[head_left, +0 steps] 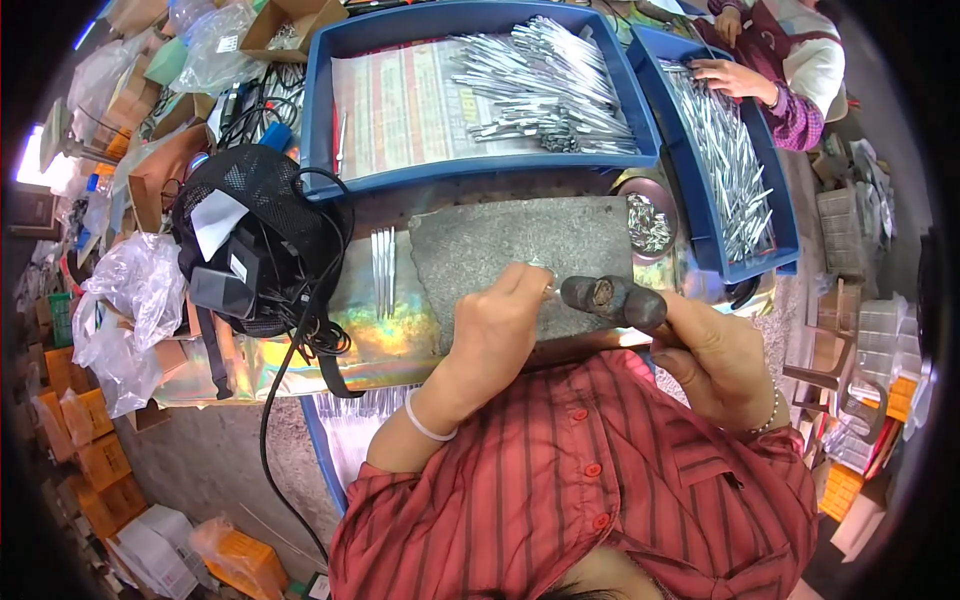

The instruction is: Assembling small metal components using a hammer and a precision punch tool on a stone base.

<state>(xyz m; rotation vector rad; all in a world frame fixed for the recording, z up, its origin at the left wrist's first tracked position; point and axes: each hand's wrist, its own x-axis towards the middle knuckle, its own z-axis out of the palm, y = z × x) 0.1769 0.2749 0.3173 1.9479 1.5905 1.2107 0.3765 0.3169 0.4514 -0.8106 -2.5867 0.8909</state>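
Note:
A grey stone slab [520, 235] lies on the bench in front of me. Over its near part, my left hand [495, 325] is closed in a pinch on a small shiny metal piece [537, 262], mostly hidden by the fingers. My right hand [715, 350] grips a hammer, its dark worn head [612, 300] just right of the left fingertips; the handle is largely covered by the hand. Several slim silver metal rods [384, 272] lie side by side left of the slab. A round dish [668, 196] of small metal parts [648, 225] stands at its right.
Beyond the slab, a blue tray [480, 172] holds piled silver rods [560, 90]. Another blue tray [706, 225] at the right is full of rods, with a co-worker's hand [735, 78] in it. A black mesh bag [260, 190] with cables and plastic bags [135, 300] crowd the left.

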